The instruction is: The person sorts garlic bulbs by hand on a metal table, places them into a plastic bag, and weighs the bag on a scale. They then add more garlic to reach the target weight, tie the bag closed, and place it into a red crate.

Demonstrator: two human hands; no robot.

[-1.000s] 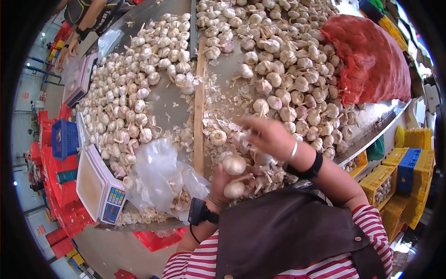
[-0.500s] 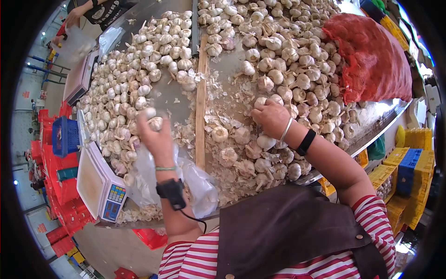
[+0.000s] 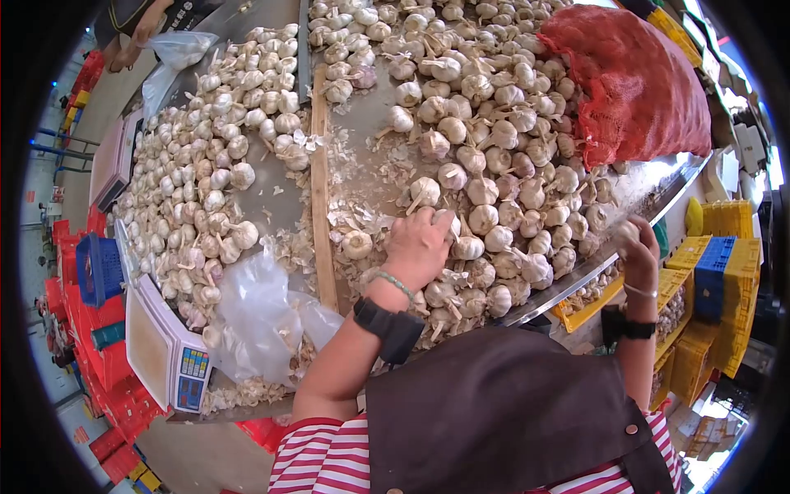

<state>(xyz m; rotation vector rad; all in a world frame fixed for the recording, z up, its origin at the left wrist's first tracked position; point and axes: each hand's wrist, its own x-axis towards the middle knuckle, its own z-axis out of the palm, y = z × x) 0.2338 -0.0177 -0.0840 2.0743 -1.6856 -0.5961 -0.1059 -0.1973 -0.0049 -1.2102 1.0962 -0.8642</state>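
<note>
My left hand (image 3: 418, 245) reaches into the near edge of the large garlic pile (image 3: 494, 156), right of the wooden strip (image 3: 321, 189), its fingers curled round a bulb. Out past the table's right edge, my right hand (image 3: 637, 251) is raised above the yellow crates, fingers closed round a pale bulb. Left of the strip lies another spread of garlic bulbs (image 3: 206, 177). Loose skins (image 3: 362, 218) litter the metal surface beside the strip. A clear plastic bag (image 3: 259, 309) lies crumpled near the front.
Two scales stand at the left, one with a blue keypad (image 3: 193, 375). A red mesh sack (image 3: 629, 82) rests at the back right. Yellow crates (image 3: 732, 305) are stacked to the right. Another person's hand (image 3: 150, 23) is at the top left, near a plastic bag (image 3: 183, 48).
My left hand has moved right from the left garlic spread, across the strip to the right pile. My right hand has left the pile and swung right, past the table edge.
</note>
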